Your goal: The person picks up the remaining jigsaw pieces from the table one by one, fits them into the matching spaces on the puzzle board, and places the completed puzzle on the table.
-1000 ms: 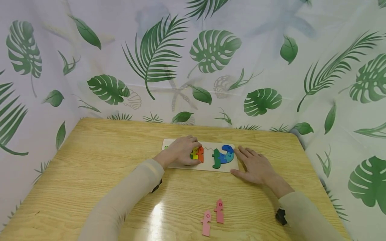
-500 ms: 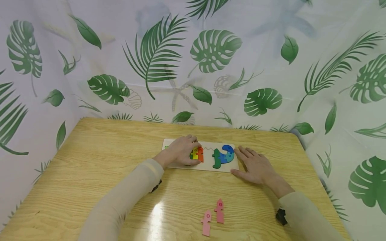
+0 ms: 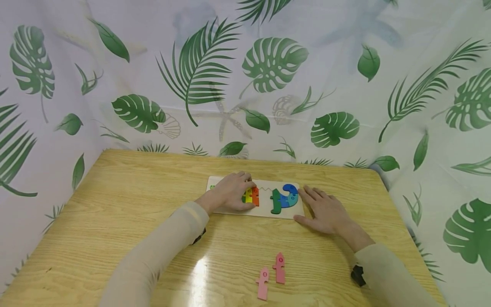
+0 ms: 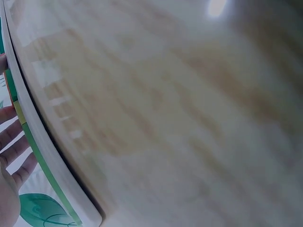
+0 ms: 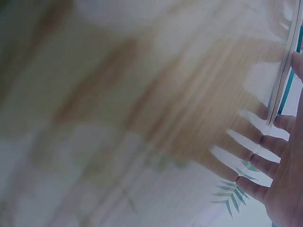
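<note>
A pale wooden puzzle board (image 3: 284,214) lies near the back of the table. My left hand (image 3: 232,192) reaches over its left part, thumb at the front end and index finger at the back end of an orange-red puzzle piece (image 3: 255,199), pinching it lengthwise. A yellow piece (image 3: 249,196) sits beside it, and the palm hides more of the board. Toward the right end are a dark green piece (image 3: 275,202) and blue pieces (image 3: 290,199). My right hand (image 3: 325,211) rests with straight, spread fingers at the board's right edge; the right wrist view shows fingertips against that edge.
Two loose pieces, one light pink (image 3: 262,285) and one darker pink (image 3: 280,268), lie on the wooden table (image 3: 134,221) in front of the board. A leaf-printed cloth (image 3: 215,76) hangs behind the table and along its sides.
</note>
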Demonstrator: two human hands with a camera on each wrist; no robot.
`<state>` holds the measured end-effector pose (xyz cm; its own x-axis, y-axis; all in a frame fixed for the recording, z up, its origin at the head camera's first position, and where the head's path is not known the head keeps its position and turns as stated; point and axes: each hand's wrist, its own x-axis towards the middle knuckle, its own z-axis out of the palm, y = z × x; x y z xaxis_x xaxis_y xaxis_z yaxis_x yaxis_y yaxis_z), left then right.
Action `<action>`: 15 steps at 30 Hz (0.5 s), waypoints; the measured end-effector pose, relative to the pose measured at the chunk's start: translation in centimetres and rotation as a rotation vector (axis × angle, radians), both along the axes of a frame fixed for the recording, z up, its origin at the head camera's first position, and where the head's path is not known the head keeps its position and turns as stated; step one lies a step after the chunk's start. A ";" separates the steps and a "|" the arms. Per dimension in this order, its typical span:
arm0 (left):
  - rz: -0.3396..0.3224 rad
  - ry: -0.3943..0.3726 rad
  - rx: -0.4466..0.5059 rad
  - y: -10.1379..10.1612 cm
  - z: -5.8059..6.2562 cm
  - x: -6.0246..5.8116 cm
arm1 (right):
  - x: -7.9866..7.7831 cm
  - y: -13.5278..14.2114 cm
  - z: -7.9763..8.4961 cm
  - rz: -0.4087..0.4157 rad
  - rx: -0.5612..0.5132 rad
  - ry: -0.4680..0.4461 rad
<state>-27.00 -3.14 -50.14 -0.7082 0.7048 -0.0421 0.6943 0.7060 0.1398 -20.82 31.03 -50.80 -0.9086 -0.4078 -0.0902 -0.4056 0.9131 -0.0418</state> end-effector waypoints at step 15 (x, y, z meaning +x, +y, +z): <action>0.007 -0.007 -0.011 0.1 -0.1 0.0 | -0.1 0.1 -0.2 0.002 0.004 -0.002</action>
